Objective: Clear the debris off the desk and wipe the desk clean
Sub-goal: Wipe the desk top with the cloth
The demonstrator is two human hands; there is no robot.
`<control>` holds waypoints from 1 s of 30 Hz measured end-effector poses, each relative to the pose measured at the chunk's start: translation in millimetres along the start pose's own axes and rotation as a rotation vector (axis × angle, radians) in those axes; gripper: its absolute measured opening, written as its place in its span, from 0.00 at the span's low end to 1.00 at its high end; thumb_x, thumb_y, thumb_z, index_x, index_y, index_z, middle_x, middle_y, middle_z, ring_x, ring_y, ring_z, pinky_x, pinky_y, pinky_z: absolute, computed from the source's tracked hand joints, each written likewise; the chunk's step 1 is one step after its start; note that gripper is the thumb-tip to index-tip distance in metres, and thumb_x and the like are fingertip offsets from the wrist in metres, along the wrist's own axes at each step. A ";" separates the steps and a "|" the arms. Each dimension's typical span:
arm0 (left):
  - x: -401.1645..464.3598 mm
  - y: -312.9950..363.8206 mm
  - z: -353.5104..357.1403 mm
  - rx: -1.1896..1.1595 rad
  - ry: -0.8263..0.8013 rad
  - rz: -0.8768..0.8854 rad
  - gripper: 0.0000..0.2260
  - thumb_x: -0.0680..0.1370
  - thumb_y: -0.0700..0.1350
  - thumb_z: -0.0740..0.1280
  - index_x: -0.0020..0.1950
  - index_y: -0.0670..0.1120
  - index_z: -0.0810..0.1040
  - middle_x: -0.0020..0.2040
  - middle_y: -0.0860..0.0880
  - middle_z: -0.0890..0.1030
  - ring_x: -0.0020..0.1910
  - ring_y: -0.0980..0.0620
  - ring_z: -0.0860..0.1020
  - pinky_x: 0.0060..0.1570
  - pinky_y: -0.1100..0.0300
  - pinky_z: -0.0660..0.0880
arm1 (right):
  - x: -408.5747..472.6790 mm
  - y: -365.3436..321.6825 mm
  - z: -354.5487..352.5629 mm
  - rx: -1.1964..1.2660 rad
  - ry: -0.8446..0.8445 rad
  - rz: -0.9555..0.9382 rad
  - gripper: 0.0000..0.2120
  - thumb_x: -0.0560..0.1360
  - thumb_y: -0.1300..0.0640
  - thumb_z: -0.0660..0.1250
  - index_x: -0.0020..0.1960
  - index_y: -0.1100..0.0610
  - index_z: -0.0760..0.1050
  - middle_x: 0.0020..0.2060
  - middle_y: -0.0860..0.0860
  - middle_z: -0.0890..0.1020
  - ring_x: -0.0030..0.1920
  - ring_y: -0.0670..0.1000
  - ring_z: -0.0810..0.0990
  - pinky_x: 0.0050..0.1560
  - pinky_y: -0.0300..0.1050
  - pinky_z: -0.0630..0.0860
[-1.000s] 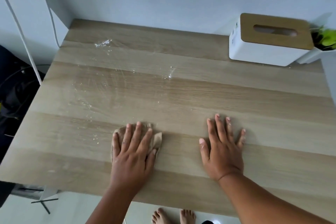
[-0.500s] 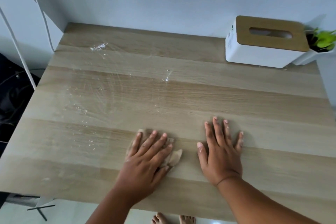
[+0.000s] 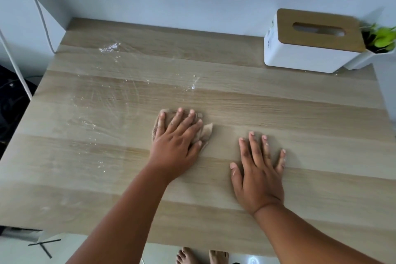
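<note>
Nearest the desk's front edge, the right hand (image 3: 258, 174) is lying flat with its fingers spread, holding nothing and bracing on the pale wood-grain desk (image 3: 321, 135). Just beside it and a little farther in, the left hand (image 3: 177, 141) is pressing a crumpled beige paper tissue (image 3: 206, 132) against the surface with straight fingers, the tissue showing past the fingertips and at the thumb side. To wipe well, the palm should be keeping even pressure and gathering the mess toward one spot rather than spreading it (the faint curved streaks suggest smearing is the risk). Farther back and to the left, the white powdery debris (image 3: 109, 47) is lying near the rear corner, with a second small fleck patch (image 3: 194, 85) toward the middle and thin specks scattered between, well apart from the tissue. Overlapping strokes should be reaching out that far. At the back right, a white tissue box with a wooden lid (image 3: 310, 49) is standing by the wall, a small green plant in a white pot (image 3: 381, 37) just beside it.
</note>
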State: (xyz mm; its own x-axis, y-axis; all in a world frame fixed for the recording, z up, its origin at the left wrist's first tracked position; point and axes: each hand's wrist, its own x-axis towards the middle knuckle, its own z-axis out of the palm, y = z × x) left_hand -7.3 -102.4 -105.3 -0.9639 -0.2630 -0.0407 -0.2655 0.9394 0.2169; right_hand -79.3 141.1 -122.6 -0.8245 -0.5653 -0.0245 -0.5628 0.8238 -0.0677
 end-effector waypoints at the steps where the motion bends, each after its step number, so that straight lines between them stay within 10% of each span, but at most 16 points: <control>1: -13.1 -2.7 -0.1 -0.014 0.001 0.076 0.25 0.82 0.60 0.57 0.78 0.55 0.69 0.81 0.54 0.61 0.83 0.51 0.51 0.79 0.36 0.49 | 0.1 -0.2 -0.2 -0.001 0.000 0.001 0.34 0.79 0.39 0.53 0.82 0.50 0.59 0.84 0.49 0.52 0.83 0.57 0.48 0.76 0.75 0.48; 5: -53.0 -29.7 -5.1 -0.032 0.032 0.171 0.24 0.82 0.59 0.60 0.77 0.52 0.71 0.81 0.52 0.63 0.82 0.50 0.55 0.78 0.36 0.54 | 0.8 0.2 -0.8 0.004 -0.006 -0.001 0.34 0.79 0.39 0.54 0.82 0.51 0.59 0.84 0.49 0.51 0.83 0.58 0.49 0.76 0.75 0.48; 13: 38.1 -25.9 -10.6 -0.032 0.037 -0.360 0.30 0.80 0.63 0.50 0.81 0.56 0.61 0.84 0.53 0.53 0.83 0.50 0.45 0.79 0.39 0.38 | 0.1 -0.1 -1.8 0.011 -0.003 -0.005 0.34 0.79 0.40 0.54 0.82 0.51 0.59 0.84 0.50 0.53 0.83 0.59 0.50 0.76 0.76 0.49; 23: 0.6 -16.4 -2.8 -0.027 0.031 0.111 0.25 0.82 0.60 0.58 0.77 0.53 0.71 0.81 0.54 0.64 0.82 0.53 0.53 0.79 0.38 0.52 | 0.9 -0.6 -2.5 0.015 -0.001 -0.001 0.34 0.79 0.39 0.55 0.82 0.51 0.60 0.84 0.50 0.53 0.83 0.58 0.50 0.76 0.76 0.50; 30: 62.0 -28.1 -7.2 -0.053 0.089 -0.395 0.30 0.81 0.62 0.49 0.82 0.52 0.61 0.84 0.48 0.56 0.83 0.49 0.48 0.80 0.40 0.41 | 1.2 0.1 -1.1 0.035 0.006 -0.010 0.34 0.78 0.40 0.56 0.82 0.51 0.60 0.83 0.51 0.54 0.83 0.59 0.51 0.75 0.76 0.50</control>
State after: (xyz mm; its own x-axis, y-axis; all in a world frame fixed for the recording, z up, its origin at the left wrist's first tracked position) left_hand -59.5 -146.7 -106.9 -0.7820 -0.6214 -0.0472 -0.6114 0.7503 0.2513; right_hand -80.4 140.6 -121.6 -0.8195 -0.5728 -0.0179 -0.5683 0.8163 -0.1031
